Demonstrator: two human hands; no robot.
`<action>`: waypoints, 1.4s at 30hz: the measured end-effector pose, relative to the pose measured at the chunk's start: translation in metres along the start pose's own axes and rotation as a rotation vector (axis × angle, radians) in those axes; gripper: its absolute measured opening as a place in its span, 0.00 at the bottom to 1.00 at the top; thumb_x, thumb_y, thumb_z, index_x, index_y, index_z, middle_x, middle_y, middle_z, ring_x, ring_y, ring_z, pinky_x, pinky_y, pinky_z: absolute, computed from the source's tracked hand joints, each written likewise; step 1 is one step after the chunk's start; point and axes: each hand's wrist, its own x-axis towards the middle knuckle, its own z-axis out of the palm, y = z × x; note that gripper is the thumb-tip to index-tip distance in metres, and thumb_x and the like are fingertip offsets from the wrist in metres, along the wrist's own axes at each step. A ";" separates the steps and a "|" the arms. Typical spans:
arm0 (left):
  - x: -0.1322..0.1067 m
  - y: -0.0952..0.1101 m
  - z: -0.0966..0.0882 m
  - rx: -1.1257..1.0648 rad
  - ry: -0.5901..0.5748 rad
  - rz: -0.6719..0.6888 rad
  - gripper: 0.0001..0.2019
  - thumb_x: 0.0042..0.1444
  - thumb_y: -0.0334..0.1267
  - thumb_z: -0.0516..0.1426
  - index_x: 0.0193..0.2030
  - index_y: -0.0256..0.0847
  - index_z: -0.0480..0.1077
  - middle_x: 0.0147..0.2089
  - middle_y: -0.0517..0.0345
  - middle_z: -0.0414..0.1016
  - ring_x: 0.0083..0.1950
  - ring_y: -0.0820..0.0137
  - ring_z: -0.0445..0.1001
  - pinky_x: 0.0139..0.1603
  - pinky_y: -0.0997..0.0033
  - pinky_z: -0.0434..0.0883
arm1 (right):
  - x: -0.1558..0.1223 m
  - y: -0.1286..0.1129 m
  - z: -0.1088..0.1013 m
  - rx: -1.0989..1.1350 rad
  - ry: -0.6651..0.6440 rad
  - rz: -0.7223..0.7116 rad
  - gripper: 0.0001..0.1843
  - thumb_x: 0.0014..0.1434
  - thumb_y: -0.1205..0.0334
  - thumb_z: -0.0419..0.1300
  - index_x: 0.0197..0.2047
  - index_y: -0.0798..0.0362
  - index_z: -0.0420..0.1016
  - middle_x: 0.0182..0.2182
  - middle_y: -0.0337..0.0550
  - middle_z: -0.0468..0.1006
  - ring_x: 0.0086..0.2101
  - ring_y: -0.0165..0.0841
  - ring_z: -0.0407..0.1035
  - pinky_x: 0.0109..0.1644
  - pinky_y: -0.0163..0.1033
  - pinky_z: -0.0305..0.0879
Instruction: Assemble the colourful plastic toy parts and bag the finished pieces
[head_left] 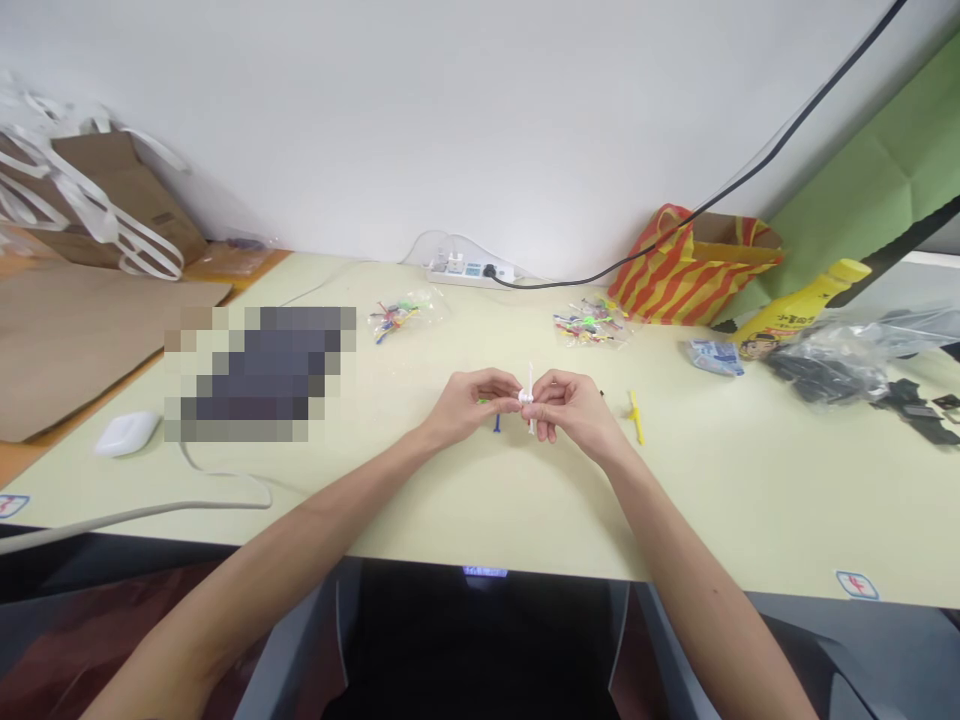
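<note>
Over the middle of the table, my left hand (480, 400) and my right hand (568, 405) meet fingertip to fingertip. Both pinch a small white plastic piece (526, 396), which has a rounded middle and a thin stem pointing up. Its exact kind cannot be made out. Just below my left fingers shows a blue plastic stick (496, 423), and a bit of green peeks out beside them. Some red is partly hidden near my right fingers. To the right of my right hand lies a yellow T-shaped plastic piece (636, 416).
Behind my hands lie two clear bags of colourful plastic pieces (395, 318) (590, 323). A power strip (471, 270) sits against the wall, its black cable rising rightward. Right are a striped bag (686, 265) and yellow bottle (802, 310); left, a white earbud case (127, 434).
</note>
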 end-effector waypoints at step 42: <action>0.001 0.008 0.000 -0.187 -0.069 -0.100 0.15 0.52 0.44 0.70 0.39 0.35 0.80 0.40 0.51 0.82 0.42 0.66 0.81 0.46 0.67 0.77 | 0.001 0.008 -0.003 0.127 -0.180 0.080 0.25 0.56 0.50 0.71 0.52 0.50 0.71 0.32 0.40 0.78 0.26 0.32 0.75 0.28 0.36 0.67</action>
